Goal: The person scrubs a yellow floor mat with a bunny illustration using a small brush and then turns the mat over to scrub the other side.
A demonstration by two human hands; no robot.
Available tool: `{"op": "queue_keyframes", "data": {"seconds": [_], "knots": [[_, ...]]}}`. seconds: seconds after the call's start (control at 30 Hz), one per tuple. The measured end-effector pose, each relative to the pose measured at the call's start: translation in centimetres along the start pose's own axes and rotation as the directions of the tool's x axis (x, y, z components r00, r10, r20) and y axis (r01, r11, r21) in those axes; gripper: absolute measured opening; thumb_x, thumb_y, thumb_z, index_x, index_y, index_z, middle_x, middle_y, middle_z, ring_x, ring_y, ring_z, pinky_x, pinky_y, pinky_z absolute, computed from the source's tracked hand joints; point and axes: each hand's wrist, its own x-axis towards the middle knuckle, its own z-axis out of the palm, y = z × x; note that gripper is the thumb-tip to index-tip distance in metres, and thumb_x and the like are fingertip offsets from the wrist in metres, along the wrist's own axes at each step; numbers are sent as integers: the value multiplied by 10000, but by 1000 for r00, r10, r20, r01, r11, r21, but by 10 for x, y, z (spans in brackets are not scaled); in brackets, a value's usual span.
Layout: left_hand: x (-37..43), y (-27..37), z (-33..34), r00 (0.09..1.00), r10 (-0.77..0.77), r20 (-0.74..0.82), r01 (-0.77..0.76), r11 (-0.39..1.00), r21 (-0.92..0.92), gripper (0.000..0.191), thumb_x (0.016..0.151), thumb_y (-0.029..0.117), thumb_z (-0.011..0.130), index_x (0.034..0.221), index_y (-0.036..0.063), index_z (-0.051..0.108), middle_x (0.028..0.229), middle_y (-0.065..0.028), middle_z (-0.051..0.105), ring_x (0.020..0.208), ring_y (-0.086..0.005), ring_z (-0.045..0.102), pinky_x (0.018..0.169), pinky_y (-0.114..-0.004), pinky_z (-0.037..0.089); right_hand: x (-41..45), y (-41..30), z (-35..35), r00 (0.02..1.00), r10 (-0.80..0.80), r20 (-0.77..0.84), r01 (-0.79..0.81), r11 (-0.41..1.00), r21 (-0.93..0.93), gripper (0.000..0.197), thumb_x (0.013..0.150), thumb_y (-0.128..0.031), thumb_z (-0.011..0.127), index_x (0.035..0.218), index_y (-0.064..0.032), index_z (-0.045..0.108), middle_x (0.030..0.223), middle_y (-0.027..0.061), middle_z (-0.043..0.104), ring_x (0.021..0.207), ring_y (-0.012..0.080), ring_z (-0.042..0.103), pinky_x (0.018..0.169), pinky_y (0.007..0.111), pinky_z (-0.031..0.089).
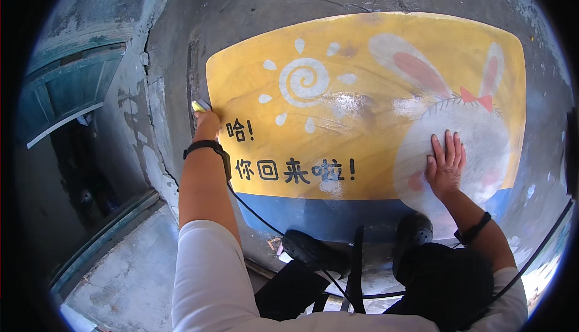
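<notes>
A wet, shiny yellow-and-blue mat (pixel 371 151) lies on the concrete floor in front of me, printed with a white rabbit, a spiral sun and dark characters. Just outside its left edge, my left hand (pixel 208 123) is closed around a small yellow-and-grey object (pixel 199 106); most of that object is hidden by the fingers. My right hand (pixel 447 164) lies palm down on the rabbit's face, fingers stretched out and holding nothing.
My black clogs (pixel 314 251) stand at the mat's lower edge. A black cable (pixel 255 213) runs from my left wrist area toward my lap. At left are a cracked wall (pixel 156 87), a doorway with a teal door (pixel 72 90) and a pale concrete slab (pixel 122 268).
</notes>
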Motion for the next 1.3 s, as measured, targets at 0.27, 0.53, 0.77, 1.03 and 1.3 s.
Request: {"op": "queue_keyframes", "data": {"seconds": [0.27,0.53,0.77,1.03,1.3], "knots": [[-187,129,58,654,715,247,-727,502,469,560,906,311,284,1360,179,-16,982,-226,508,870,-323,561,728,-392,464,-2,5,-3,1000,23,7,-23,998,-61,467,812,-216,422,1273,-169,365,1356,126,238,1266,318,173,1022,450,105],[-54,95,4,876,477,63,-462,797,389,583,898,354,289,1358,154,-8,1128,-206,510,1032,-317,515,862,-405,400,1,3,-4,1000,-11,-2,11,999,-37,465,813,-200,416,1272,-145,364,1352,144,236,1264,329,173,1020,452,104],[-86,106,29,778,622,93,-587,665,462,593,890,307,303,1353,120,-16,1076,-231,516,935,-347,549,801,-417,434,2,1,-4,999,-21,-29,19,999,-51,471,802,-185,420,1268,-136,367,1349,146,242,1260,336,181,1017,456,112],[-26,54,-17,912,406,60,-399,843,360,597,898,319,285,1348,92,-34,1123,-193,520,997,-308,537,832,-376,426,4,-5,-3,1000,-11,-11,11,1000,-26,456,816,-194,412,1267,-138,370,1346,146,249,1260,334,185,1018,455,116],[-158,56,46,646,742,178,-726,525,444,608,891,306,347,1349,107,2,890,-236,527,749,-349,578,632,-405,481,-2,2,-1,999,-9,-32,6,997,-79,447,828,-199,396,1271,-147,368,1350,131,252,1265,317,186,1022,445,111]]}}
